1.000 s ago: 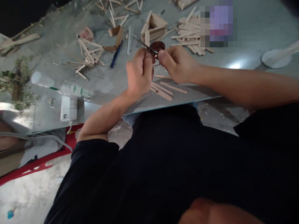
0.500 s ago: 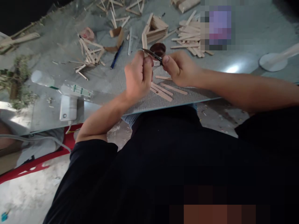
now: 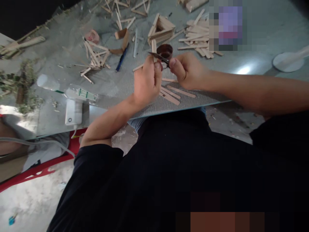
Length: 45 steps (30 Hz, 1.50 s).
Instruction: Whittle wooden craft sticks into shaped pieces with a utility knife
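Head view: left hand [image 3: 148,77] clamped on a pale flat wooden stick [image 3: 154,46], right hand [image 3: 187,70] gripping a slim dark metal blade [image 3: 159,57].
The hands lie apart, below and either side of the round dark-brown bowl [image 3: 166,48], the stick to its left. The stick's tip has just come clear of the triangular stack of pale wooden sticks [image 3: 161,32] above the bowl, suggesting repositioning at the crossing blade; unlike the earlier frame, a pale slender stick end [image 3: 137,68] shows farther left.
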Motion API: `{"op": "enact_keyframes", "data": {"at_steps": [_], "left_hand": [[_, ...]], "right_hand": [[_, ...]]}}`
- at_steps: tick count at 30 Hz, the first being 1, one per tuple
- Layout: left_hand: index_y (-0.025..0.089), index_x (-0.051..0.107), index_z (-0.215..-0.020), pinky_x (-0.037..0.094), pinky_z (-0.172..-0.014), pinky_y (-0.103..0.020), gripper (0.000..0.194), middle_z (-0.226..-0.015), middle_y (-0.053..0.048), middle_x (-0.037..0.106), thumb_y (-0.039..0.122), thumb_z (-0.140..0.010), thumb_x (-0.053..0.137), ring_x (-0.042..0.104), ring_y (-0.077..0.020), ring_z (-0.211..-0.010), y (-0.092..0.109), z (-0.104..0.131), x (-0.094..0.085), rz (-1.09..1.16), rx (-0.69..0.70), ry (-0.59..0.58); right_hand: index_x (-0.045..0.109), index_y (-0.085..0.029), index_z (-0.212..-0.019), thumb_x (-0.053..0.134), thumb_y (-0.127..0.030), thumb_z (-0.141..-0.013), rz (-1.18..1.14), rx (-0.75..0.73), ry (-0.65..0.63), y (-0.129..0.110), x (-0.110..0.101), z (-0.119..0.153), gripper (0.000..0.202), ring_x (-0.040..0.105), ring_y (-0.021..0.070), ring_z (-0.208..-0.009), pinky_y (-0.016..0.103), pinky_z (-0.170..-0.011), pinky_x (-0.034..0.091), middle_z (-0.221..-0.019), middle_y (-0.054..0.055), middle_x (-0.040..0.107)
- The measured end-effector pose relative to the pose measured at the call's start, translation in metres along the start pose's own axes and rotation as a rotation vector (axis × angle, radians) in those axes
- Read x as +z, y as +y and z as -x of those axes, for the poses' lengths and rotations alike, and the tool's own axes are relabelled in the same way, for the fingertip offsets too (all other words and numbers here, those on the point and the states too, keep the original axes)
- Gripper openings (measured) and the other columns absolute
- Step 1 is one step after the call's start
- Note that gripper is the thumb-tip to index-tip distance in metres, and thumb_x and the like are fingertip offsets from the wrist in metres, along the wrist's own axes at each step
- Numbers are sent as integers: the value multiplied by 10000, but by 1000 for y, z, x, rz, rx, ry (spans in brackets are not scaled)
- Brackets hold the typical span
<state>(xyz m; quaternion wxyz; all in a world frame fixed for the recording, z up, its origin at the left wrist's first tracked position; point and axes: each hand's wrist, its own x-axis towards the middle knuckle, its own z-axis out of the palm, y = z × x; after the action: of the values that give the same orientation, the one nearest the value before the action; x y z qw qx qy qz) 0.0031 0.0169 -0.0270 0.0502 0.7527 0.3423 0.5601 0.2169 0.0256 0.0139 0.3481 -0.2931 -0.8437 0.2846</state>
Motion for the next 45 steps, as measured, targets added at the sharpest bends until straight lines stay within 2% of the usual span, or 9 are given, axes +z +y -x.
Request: {"op": "enact_keyframes", "data": {"at_steps": [5, 10, 14, 20, 26, 31, 35, 39, 45], "left_hand": [[299, 576, -1063, 372, -627, -404, 608, -677, -5, 632, 868, -1055, 362, 642, -231, -615, -13, 2, 3, 2, -27, -52], [335, 609, -1061, 245, -536, -411, 579, -584, 33, 523, 882, -1030, 423, 462, -204, -452, -25, 1, 6, -4, -16, -27], [311, 594, -1035, 268, -555, -401, 614, -634, 23, 562, 910, -1008, 464, 469, -189, -496, -27, -4, 9, 32, -75, -79], [332, 538, -885, 328, -566, -413, 551, -626, 17, 568, 825, -1086, 393, 498, -194, -534, -16, -12, 22, 151, -85, 90], [324, 603, -882, 356, -591, -413, 437, -612, 26, 554, 666, -1139, 516, 519, -183, -580, 12, -12, 7, 192, -158, 18], [297, 628, -787, 279, -492, -392, 520, -544, 36, 515, 694, -1115, 555, 443, -133, -480, 26, -16, 5, 186, -132, 172], [288, 654, -863, 303, -522, -400, 520, -545, 48, 504, 710, -1127, 507, 456, -136, -471, 29, -15, 6, 220, -158, 106], [304, 645, -821, 279, -504, -422, 523, -475, 60, 444, 731, -1105, 537, 394, -138, -414, 22, -13, 4, 168, -104, 160], [314, 668, -872, 331, -514, -414, 484, -571, 26, 528, 720, -1104, 542, 488, -165, -487, 25, -21, -9, 106, -123, 157]], "right_hand": [[328, -246, -681, 260, -876, -1114, -16, -23, -5, -6, -1, -2, 768, 275, 147, -602, 371, -616, 187, -643, -15, 269], [349, -245, -691, 212, -895, -1105, -8, -19, 8, -10, 1, -2, 783, 292, 146, -598, 364, -615, 179, -643, -14, 289], [356, -249, -684, 219, -888, -1106, -21, -11, 10, -10, -1, -3, 778, 286, 156, -602, 379, -612, 186, -629, -3, 327], [393, -224, -690, 341, -835, -1132, -113, 27, 21, -11, -8, -2, 756, 281, 144, -616, 368, -615, 169, -643, -10, 337], [364, -221, -679, 354, -839, -1127, -184, 39, -1, -11, -6, 2, 763, 288, 146, -628, 360, -609, 178, -646, -7, 322], [380, -215, -704, 369, -836, -1127, -218, 51, 3, -13, -4, 4, 751, 282, 143, -633, 349, -609, 159, -667, -14, 312], [377, -222, -700, 356, -881, -1100, -231, 50, 15, -16, -2, 3, 771, 299, 144, -626, 346, -608, 184, -665, -16, 317], [374, -226, -697, 343, -890, -1097, -215, 57, 14, -19, 0, 3, 776, 305, 148, -630, 345, -614, 187, -657, -12, 336], [385, -229, -722, 343, -913, -1079, -179, 75, 15, -16, -2, 5, 773, 309, 158, -634, 355, -613, 180, -663, -7, 363]]}}
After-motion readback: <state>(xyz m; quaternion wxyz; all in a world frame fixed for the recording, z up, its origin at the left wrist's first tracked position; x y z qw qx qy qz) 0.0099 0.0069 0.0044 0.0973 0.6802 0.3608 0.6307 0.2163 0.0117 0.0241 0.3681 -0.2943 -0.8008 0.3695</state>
